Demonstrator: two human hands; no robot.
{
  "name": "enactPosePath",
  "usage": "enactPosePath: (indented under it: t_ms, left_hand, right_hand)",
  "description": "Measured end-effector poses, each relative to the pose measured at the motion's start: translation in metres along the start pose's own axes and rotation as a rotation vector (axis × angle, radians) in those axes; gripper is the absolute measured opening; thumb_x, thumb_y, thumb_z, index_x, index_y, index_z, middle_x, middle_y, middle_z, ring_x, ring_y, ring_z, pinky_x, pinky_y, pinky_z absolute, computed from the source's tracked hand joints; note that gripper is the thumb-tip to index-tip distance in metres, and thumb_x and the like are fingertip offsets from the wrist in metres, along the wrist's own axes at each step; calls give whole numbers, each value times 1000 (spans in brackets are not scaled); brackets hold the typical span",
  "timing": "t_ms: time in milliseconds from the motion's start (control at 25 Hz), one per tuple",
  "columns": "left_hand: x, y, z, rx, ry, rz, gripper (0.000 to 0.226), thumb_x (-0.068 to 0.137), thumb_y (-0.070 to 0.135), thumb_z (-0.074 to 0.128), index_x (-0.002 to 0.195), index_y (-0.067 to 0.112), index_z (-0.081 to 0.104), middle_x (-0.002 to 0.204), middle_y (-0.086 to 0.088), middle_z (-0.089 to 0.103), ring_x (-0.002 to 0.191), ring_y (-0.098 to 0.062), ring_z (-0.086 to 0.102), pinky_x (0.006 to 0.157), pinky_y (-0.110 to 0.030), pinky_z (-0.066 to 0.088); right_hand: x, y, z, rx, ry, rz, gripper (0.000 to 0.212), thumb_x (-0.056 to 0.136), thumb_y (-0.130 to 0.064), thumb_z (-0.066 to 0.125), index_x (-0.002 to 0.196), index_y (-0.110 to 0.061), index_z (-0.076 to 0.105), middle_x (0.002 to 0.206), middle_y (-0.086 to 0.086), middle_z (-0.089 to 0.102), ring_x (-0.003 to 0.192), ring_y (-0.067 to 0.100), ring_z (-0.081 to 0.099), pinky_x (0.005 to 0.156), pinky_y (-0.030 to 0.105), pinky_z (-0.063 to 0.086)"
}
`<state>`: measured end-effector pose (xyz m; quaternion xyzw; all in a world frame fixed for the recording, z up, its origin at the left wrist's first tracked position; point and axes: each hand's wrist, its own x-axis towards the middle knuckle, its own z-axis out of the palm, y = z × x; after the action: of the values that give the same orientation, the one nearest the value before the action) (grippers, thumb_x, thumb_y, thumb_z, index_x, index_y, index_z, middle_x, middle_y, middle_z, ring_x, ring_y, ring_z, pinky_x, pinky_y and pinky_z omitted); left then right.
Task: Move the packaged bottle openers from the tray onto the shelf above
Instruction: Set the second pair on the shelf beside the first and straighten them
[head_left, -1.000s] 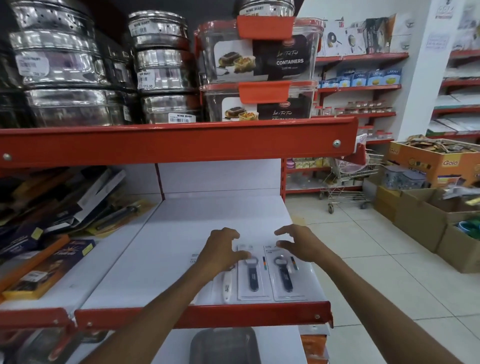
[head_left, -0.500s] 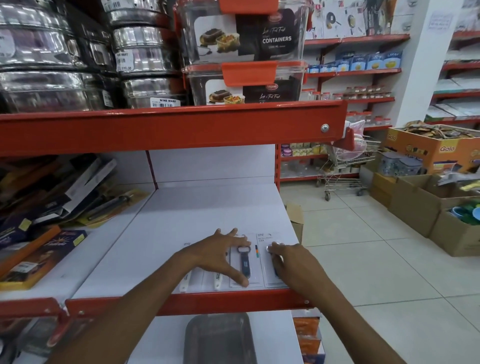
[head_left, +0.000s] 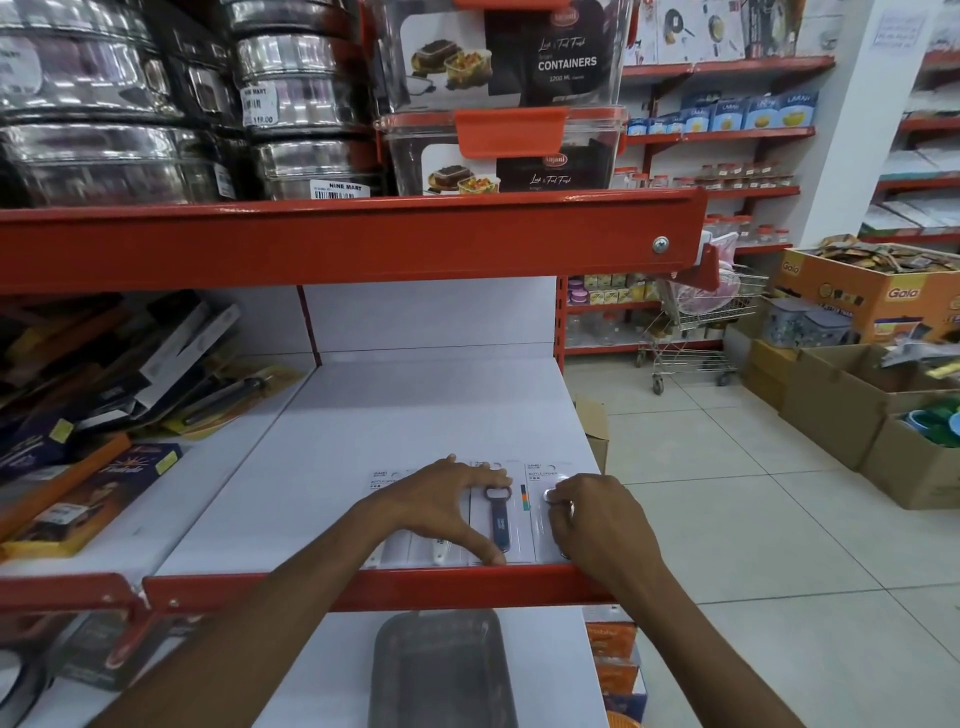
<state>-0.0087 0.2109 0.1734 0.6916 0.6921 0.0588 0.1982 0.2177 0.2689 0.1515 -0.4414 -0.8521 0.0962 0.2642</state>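
White shelf (head_left: 415, 415): carded blue-handled bottle opener (head_left: 500, 519) flat between hands.

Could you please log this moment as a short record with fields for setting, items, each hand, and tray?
setting: shop aisle, white shelf with red front edge
items: packaged bottle openers lying flat in a row near the front edge
left hand: resting flat on the left packs, thumb at the front edge
right hand: pressing on the rightmost pack
tray: grey, on the shelf below; no openers visible inside
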Motion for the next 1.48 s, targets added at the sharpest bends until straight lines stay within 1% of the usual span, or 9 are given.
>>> enactPosePath:
  t_ms: [240,440,760,1040,1120,1200,1320,1400,1480]
  left_hand:
    - [-3,3,-1,11,6,14,102,59,75,79,148,50,36,163,17,31,153,-24,23,118,-48,28]
    - [-6,6,0,31,5,21,99,64,71,79,150,47,36,164,16,31,153,-25,23,119,-50,28]
    - [-6,4,5,45,27,20,98,63,75,76,149,49,36,163,17,32,154,-25,24,119,-53,28]
    - [-7,5,4,33,14,22,96,67,71,77,150,48,35,165,16,29,155,-25,20,121,-54,25]
    - [-9,4,1,-30,10,22,99,66,70,78,151,49,32,167,14,24,156,-26,16,121,-54,24]
    - [-14,-3,-10,-127,47,5,102,63,70,80,151,50,31,168,12,20,157,-24,14,122,-53,23]
    - [-20,-25,-25,-109,80,-39,109,57,76,79,151,47,32,166,13,25,154,-19,23,120,-45,29]
    - [-23,-37,-22,-37,31,-78,120,51,85,75,154,44,29,167,12,25,154,-18,23,121,-44,27]
    - [-23,-45,-14,8,-19,-82,125,49,89,72,155,42,26,168,13,19,156,-16,14,124,-44,15]
  right_hand:
    - [3,2,2,7,-8,33,26,92,-36,55,100,-22,75,99,-4,77,79,14,68,78,19,49]
    - [2,3,1,-2,-10,17,24,91,-32,56,96,-20,76,95,-3,78,74,15,68,74,19,50]
    - [3,4,1,24,-35,-14,27,94,-34,53,103,-21,75,105,-5,77,79,14,69,74,13,44]
    - [3,5,2,17,-40,-9,27,94,-34,54,102,-21,76,104,-4,77,80,13,69,74,12,42]
    - [3,4,0,18,-24,-2,26,94,-32,54,104,-21,75,109,-3,76,86,14,69,77,15,46]
    - [2,0,-2,34,9,5,27,93,-31,56,114,-22,70,124,-2,70,106,16,65,91,26,51]
    - [4,-11,-1,113,-42,-67,37,92,-38,56,128,-30,60,139,-7,59,127,17,53,106,37,44]
    - [7,-18,4,119,-144,-130,41,90,-46,56,129,-35,57,141,-11,56,130,15,50,107,35,41]
    - [9,-22,9,111,-216,-150,40,88,-49,55,125,-35,60,136,-11,61,121,14,56,97,29,43]
